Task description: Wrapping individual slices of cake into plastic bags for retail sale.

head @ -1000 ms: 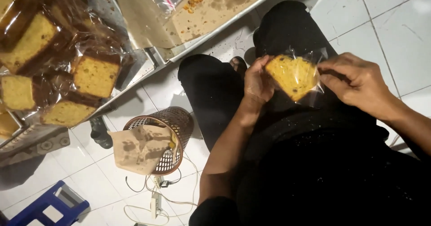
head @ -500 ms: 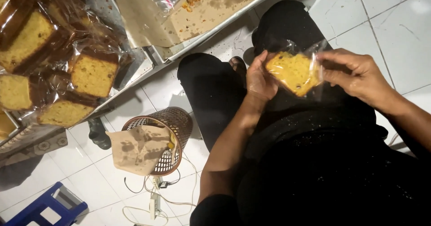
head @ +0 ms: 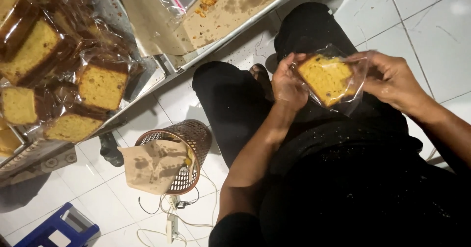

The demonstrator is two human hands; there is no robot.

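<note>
Head view, two hands, left hand (head: 288,82), right hand (head: 392,78), one bagged cake slice (head: 327,78)

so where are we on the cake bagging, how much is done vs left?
Done: a pile of wrapped cake slices sits on the tray at left. In hand: the left hand and right hand hold one cake slice inside a clear bag, its end apparently unsealed. Left: the baking tray shows only greasy paper and crumbs, so no unwrapped slices are in view.
</note>
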